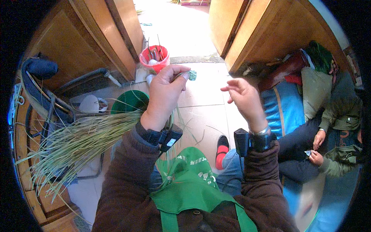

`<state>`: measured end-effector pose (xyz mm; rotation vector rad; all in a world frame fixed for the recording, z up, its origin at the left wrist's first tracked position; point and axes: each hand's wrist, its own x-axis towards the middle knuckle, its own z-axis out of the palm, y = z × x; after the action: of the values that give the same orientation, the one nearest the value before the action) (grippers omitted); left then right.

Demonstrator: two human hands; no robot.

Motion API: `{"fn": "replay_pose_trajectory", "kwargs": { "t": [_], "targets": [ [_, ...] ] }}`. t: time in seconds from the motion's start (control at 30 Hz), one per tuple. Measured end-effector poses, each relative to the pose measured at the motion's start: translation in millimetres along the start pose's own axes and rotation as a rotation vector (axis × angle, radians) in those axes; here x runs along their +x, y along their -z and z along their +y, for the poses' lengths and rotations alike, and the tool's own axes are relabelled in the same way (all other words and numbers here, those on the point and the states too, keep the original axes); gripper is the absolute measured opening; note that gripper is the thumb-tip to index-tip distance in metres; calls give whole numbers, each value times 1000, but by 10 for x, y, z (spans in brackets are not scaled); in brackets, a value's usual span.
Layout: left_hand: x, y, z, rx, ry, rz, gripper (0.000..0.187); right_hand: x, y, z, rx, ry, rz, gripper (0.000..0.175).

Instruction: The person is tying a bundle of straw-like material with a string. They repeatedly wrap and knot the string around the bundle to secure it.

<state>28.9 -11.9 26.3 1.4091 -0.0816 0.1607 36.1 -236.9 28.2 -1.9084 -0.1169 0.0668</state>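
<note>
My left hand [166, 94] is raised in front of me, with thumb and forefinger pinching a small woven piece of green plant fibre [192, 75]. Loose green blades hang from below this hand toward the apron. To the right, apart from the woven piece, my right hand [245, 97] is raised with its fingers bent and apart; I see nothing in it. A large bundle of long green and straw-coloured grass blades [87, 142] lies to the left, its near end partly behind my left wrist.
Ahead, a red bucket [163, 65] holding tools stands by the open wooden door [217, 26]. A green basin [124, 101] and a metal-framed chair [55, 101] are left. At right, another person's hands [317, 150] hold something small near a blue bag [287, 104]. Stray blades lie on the tiles.
</note>
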Motion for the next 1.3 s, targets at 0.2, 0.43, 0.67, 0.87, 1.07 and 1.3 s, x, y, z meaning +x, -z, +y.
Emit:
{"fn": "replay_pose_trajectory", "kwargs": {
  "t": [0.2,0.43,0.67,0.87,1.07,1.3],
  "targets": [
    [-48,-107,-72,89,-5,-52,15,-134,-102,-288,-116,427,22,16],
    [-115,-172,-65,194,-69,-110,16,-200,-214,-410,-423,609,119,17],
    [-134,-173,-60,252,-83,-151,14,-164,-330,-300,270,332,35,13],
    [-127,-162,-51,173,-78,-142,13,-112,-237,-234,503,287,6,14],
    [-132,-168,-51,211,-76,-141,12,-117,-300,-199,380,377,-24,15],
    [-140,-167,-57,235,-97,-142,11,-112,-325,-187,397,354,-11,13]
  ]
}}
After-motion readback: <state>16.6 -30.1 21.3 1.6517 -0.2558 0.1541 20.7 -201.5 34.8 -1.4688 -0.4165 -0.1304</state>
